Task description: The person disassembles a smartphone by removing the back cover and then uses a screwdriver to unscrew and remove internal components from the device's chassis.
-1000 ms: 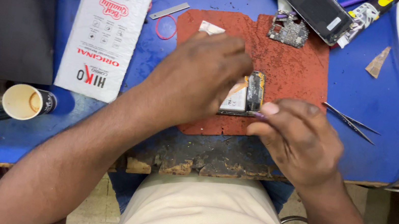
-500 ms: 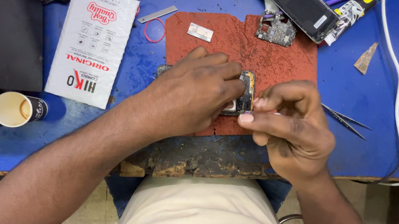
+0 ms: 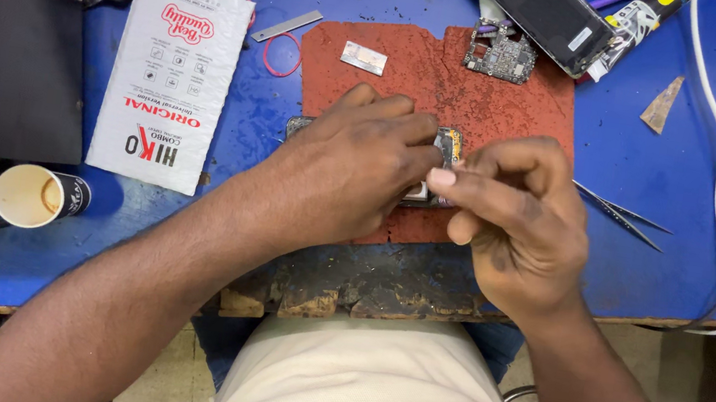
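**A:** Where's the phone?

**B:** On the red mat [image 3: 499, 109], near its front edge. Your left hand [image 3: 358, 169] lies flat over most of the phone [image 3: 448, 144], fingers curled down on it, pinning it. Only its right end shows, opened, between your two hands.

**A:** And my right?

**B:** Your right hand [image 3: 513, 217] is closed to a pinch, thumb against forefinger, right at the exposed end. Whether something small sits in that pinch I cannot tell; your fingers hide it.

**A:** How do you want me to handle it?

**B:** I'd keep the left palm pressing straight down so the body can't slide on the mat. Work with the fingertips only, wrist low, and pull along the phone's length rather than upward; parts that fine probably tear if twisted.

**A:** Anything close by to mind?

**B:** The tweezers [image 3: 619, 212] lie just right of your hand on the blue bench [image 3: 707, 210], points toward you. The loose board [image 3: 499, 56] is at the mat's far edge, well clear. The paper cup [image 3: 36, 196] stands far left.
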